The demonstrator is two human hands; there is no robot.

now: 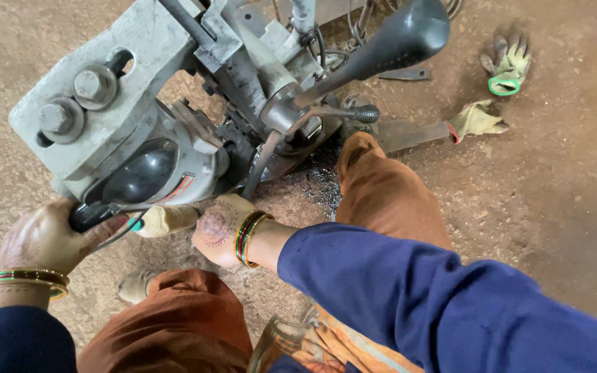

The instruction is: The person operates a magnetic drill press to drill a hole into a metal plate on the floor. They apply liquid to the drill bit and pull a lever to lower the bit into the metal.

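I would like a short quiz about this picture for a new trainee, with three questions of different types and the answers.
1. True or false: the work gloves lie on the dirt floor, away from both hands.
2. Multiple choice: what does the left hand grip? A) a black handle at the base of the grey machine; B) a glove; C) the large black lever knob.
3. Short answer: what does the right hand hold?

Key
1. True.
2. A.
3. The pale wooden handle of a tool; its working end is hidden near the machine.
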